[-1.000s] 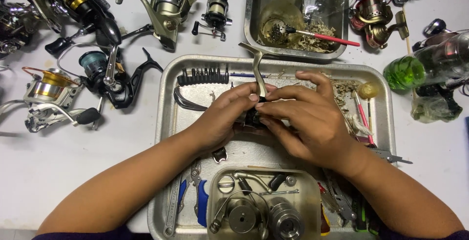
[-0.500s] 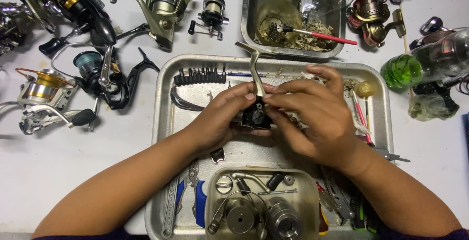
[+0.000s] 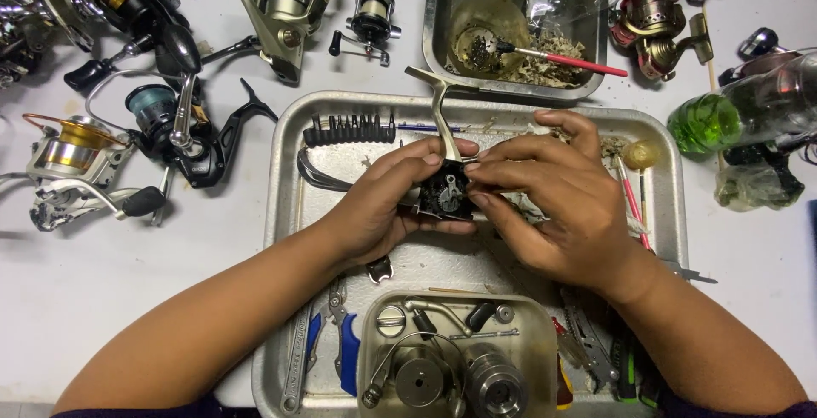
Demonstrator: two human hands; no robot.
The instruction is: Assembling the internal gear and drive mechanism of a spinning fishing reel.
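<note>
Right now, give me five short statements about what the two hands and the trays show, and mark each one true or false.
1. Both hands hold a small black reel body over the large metal tray. True.
2. The left hand lies flat on the white table. False: it grips the reel body from the left.
3. A row of dark screwdriver bits lies at the tray's far left part. True.
4. The red-handled brush is in the right hand. False: it rests in the smaller tray farther off.
5. Blue-handled pliers lie at the near edge of the large tray. True.
</note>
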